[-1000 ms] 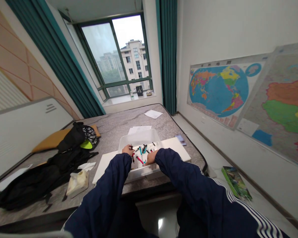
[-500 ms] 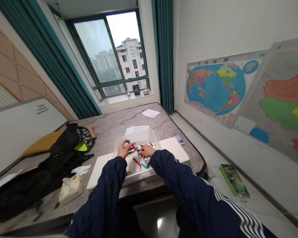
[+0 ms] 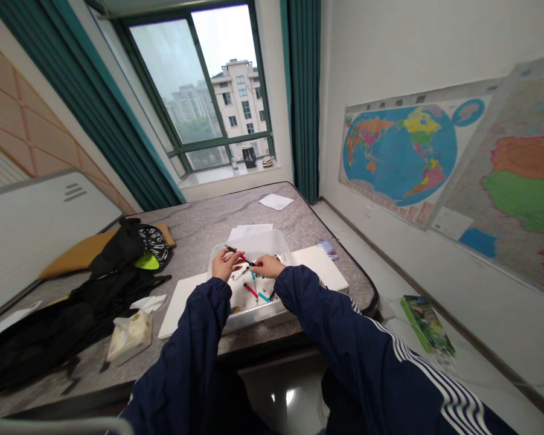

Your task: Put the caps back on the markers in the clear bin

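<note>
Plainly, the held pen (image 3: 244,258) is slim, black-ended and red midway.

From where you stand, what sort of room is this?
Most likely a bedroom in a home: a big grey mattress fills much of it, green curtains flank the window.

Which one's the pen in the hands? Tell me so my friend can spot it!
Start at the big grey mattress before the window, then find the translucent plastic bin by its near edge. Over the bin, look between the left hand and right hand. The pen is black and red and held up, whereas the red piece and teal piece lie in the bin.
</note>
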`<state>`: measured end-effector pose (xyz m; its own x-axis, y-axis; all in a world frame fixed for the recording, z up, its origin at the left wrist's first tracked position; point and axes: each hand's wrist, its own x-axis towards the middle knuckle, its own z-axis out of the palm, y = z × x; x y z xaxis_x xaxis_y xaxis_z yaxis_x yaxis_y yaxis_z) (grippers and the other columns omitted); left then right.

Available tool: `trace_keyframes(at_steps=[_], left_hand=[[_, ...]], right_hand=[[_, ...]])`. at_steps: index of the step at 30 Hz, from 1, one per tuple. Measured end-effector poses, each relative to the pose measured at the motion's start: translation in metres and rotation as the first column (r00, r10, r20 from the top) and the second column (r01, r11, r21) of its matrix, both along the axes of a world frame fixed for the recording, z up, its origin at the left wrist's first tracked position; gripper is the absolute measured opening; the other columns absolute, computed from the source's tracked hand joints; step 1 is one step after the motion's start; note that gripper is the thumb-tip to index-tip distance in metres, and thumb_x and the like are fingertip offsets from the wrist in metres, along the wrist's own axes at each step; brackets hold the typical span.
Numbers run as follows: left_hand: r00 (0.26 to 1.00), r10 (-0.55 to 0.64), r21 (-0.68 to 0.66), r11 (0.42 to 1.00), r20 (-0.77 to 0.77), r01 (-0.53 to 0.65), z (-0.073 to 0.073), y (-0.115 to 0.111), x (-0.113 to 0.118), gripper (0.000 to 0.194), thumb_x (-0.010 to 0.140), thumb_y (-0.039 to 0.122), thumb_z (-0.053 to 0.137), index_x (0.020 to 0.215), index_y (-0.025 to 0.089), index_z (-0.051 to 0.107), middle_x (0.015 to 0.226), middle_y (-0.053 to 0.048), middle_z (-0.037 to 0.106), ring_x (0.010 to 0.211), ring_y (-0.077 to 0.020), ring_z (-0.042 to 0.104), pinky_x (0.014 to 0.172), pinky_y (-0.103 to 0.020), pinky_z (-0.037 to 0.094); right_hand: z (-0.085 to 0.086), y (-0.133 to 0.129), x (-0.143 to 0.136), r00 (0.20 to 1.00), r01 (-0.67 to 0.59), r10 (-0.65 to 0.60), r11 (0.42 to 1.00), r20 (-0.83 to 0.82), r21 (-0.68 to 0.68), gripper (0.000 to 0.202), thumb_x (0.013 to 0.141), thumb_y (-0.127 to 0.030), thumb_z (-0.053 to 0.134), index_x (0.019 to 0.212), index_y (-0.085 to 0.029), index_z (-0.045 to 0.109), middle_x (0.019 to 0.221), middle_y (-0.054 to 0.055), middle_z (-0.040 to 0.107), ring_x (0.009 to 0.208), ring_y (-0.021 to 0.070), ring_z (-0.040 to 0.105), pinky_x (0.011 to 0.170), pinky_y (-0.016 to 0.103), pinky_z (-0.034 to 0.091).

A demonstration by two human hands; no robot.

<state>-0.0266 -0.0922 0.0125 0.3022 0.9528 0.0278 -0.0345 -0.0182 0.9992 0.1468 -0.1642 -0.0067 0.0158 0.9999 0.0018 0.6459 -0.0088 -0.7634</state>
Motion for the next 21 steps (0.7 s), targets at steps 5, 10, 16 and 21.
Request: trace_keyframes(at_steps=[5,10,16,21], left_hand=[[1.0,0.002,0.012,1.0,-0.01,-0.002,-0.0032,0.0007,-0.0008,0.054,0.064,0.044,0.078,0.106,0.019,0.055,0.099,-0.011,0.074,0.074,-0.0217,0.073,0.056,-0.026,0.056],[1.0,-0.006,0.012,1.0,-0.004,0.006,-0.0049,-0.0003,-0.0014,0.052,0.064,0.046,0.077,0.102,0.019,0.053,0.097,-0.01,0.074,0.07,-0.0201,0.073,0.054,-0.025,0.054],[1.0,-0.001,0.025,1.0,-0.01,0.001,-0.0041,-0.0016,-0.0011,0.052,0.064,0.048,0.076,0.1,0.02,0.051,0.098,-0.01,0.074,0.067,-0.0191,0.072,0.054,-0.026,0.054],[1.0,0.005,0.009,1.0,0.012,-0.005,-0.0046,-0.0003,-0.0005,0.052,0.064,0.046,0.077,0.1,0.019,0.053,0.095,-0.009,0.074,0.062,-0.0172,0.07,0.052,-0.025,0.054]], right_hand=[[0.0021,-0.0022,-0.001,0.998,-0.058,0.058,0.998,0.02,-0.001,0.024,0.087,-0.032,0.063,0.074,-0.016,0.075,0.069,0.003,0.072,0.061,0.011,0.064,0.061,0.019,0.043],[-0.0011,0.0006,0.0006,0.996,0.035,-0.041,0.997,0.075,0.075,0.017,0.074,-0.033,0.077,0.076,-0.017,0.073,0.071,0.002,0.071,0.065,0.0108,0.062,0.059,0.018,0.039],[0.0003,-0.0005,-0.001,0.992,0.075,-0.085,0.992,0.094,0.104,0.021,0.074,-0.037,0.076,0.08,-0.017,0.075,0.076,0.003,0.072,0.069,0.0118,0.062,0.061,0.019,0.038],[0.0011,-0.0015,-0.0018,0.993,0.002,-0.011,0.997,0.115,0.077,0.015,0.082,-0.024,0.063,0.08,-0.019,0.078,0.076,0.002,0.073,0.073,0.0138,0.064,0.066,0.02,0.04]])
